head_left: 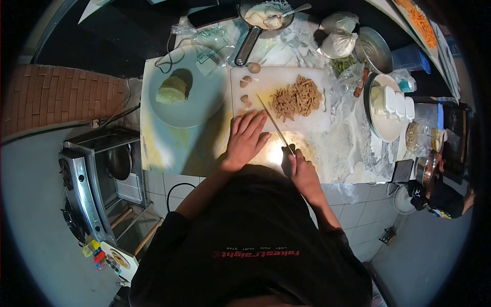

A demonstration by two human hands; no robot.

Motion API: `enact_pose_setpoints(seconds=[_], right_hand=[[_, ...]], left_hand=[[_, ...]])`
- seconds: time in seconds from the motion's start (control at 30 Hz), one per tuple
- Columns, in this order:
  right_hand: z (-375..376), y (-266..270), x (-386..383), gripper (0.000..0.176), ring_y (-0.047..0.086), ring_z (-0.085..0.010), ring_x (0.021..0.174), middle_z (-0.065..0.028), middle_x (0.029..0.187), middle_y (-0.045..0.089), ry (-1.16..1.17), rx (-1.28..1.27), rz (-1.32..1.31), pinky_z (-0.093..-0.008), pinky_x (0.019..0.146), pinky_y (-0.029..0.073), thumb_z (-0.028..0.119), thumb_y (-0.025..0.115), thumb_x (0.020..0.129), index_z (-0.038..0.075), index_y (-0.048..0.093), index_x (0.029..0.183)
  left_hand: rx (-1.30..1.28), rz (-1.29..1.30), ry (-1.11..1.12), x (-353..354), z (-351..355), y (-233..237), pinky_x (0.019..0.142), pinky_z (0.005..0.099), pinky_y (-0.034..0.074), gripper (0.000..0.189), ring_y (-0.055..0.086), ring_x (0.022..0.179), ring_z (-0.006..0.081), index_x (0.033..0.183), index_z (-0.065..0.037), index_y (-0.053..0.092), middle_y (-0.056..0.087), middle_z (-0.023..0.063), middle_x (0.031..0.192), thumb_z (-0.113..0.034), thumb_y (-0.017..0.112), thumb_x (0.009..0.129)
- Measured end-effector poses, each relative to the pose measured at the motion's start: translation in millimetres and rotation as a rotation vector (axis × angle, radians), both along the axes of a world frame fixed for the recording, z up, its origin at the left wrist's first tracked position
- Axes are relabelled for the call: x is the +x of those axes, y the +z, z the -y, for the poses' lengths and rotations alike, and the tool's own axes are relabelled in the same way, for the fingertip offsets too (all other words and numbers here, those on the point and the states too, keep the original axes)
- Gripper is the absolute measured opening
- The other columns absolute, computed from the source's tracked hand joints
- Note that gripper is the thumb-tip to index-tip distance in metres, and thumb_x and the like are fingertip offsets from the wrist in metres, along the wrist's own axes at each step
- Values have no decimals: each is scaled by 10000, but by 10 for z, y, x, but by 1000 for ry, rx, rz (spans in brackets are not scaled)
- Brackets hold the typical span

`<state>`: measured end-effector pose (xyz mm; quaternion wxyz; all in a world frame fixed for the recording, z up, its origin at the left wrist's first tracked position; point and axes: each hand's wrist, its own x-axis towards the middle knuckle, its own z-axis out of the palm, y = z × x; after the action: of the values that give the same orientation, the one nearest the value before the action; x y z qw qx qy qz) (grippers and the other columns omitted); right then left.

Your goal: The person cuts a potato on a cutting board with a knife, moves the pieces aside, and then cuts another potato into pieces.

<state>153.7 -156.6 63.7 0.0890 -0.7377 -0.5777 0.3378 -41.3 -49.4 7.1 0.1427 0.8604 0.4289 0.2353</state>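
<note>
A white cutting board [273,74] lies in front of me with a pile of brown chopped strips [302,97] on its right half. Along its left side sit several small brown rounded pieces [253,67], which look like cut meatballs. My left hand [248,139] rests at the board's near left edge, fingers stretched out, holding nothing. With my right hand [305,176] I grip a kitchen knife [276,125] by its handle. Its blade slants up and left across the board, between my left fingers and the chopped pile, the tip near the rounded pieces.
Left of the board is a large round plate [209,110] bearing a piece of cabbage [172,91]. Behind stands a pan [249,46] of white paste with a spoon. Plastic bags [340,42], a metal bowl [376,48] and white containers [391,101] line the right. Another person [442,194] is at far right.
</note>
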Motion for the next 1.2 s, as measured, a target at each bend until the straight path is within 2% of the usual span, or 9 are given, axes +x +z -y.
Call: enact_pose_setpoints(seconds=[0.13, 0.3, 0.43, 0.5, 0.63, 0.77, 0.97, 1.1, 1.2], right_hand=[[-81, -11, 2, 310, 643, -501, 679, -293, 751, 657, 1, 18, -8, -576, 576, 516, 303, 437, 1072, 0, 497, 1104], [-132, -7, -39, 317, 652, -478, 648, -270, 693, 654, 41, -13, 227, -563, 555, 519, 323, 442, 1070, 14, 503, 1099], [-87, 4, 22, 321, 642, -483, 630, -265, 679, 648, -26, 15, 234, -562, 550, 517, 330, 447, 1069, 16, 506, 1102], [-50, 5, 73, 322, 628, -494, 631, -274, 667, 632, -79, 65, 114, -568, 546, 504, 331, 453, 1069, 16, 515, 1076], [-37, 115, 70, 362, 611, -519, 681, -297, 649, 601, -229, 61, -143, -567, 564, 458, 324, 458, 1073, -21, 560, 1112], [44, 8, 59, 386, 618, -522, 719, -311, 688, 614, -215, 47, -145, -565, 592, 455, 329, 458, 1073, -33, 567, 1152], [161, -61, -37, 424, 632, -521, 777, -318, 780, 650, -229, 25, -110, -576, 665, 505, 366, 437, 1072, -29, 577, 1134], [128, -53, -106, 425, 642, -517, 779, -307, 794, 664, -195, 23, -83, -579, 684, 524, 375, 426, 1073, -19, 580, 1116], [101, -32, -116, 415, 645, -516, 780, -306, 797, 668, -171, 11, -58, -581, 684, 526, 372, 424, 1073, -13, 574, 1108]], left_hand=[[-18, 9, -7, -19, 4, 0, 1101, 451, 334, 555, 474, 1334, 266, 1396, -39, 541, 551, 73, 1423, -309, 666, 927], [4, -4, 2, 3, -9, -4, 1098, 450, 336, 552, 477, 1331, 268, 1387, -31, 548, 552, 80, 1415, -310, 668, 926], [38, 6, -21, -6, -56, 41, 1080, 448, 357, 508, 498, 1300, 272, 1344, -29, 578, 578, 92, 1363, -276, 684, 913], [44, 29, -33, 2, -124, 39, 1074, 445, 365, 484, 510, 1284, 274, 1321, -28, 596, 593, 93, 1337, -250, 696, 902], [113, 167, -65, 19, -272, -16, 991, 416, 408, 284, 578, 1155, 255, 1121, -41, 680, 666, 62, 1162, -142, 714, 857], [131, 203, -39, 95, -425, -42, 895, 398, 430, 82, 603, 1000, 245, 909, -70, 678, 670, 34, 969, -93, 707, 836], [10, 199, -28, 93, -445, 13, 921, 389, 422, 128, 581, 1018, 236, 960, -91, 655, 637, 38, 963, -108, 701, 842], [74, 256, -15, 33, -378, 59, 911, 393, 421, 154, 571, 1032, 242, 985, -93, 653, 628, 42, 1002, -120, 705, 843], [67, 290, 17, -39, -326, 50, 933, 403, 434, 172, 570, 1033, 284, 972, -71, 660, 634, 69, 1039, -76, 733, 816]])
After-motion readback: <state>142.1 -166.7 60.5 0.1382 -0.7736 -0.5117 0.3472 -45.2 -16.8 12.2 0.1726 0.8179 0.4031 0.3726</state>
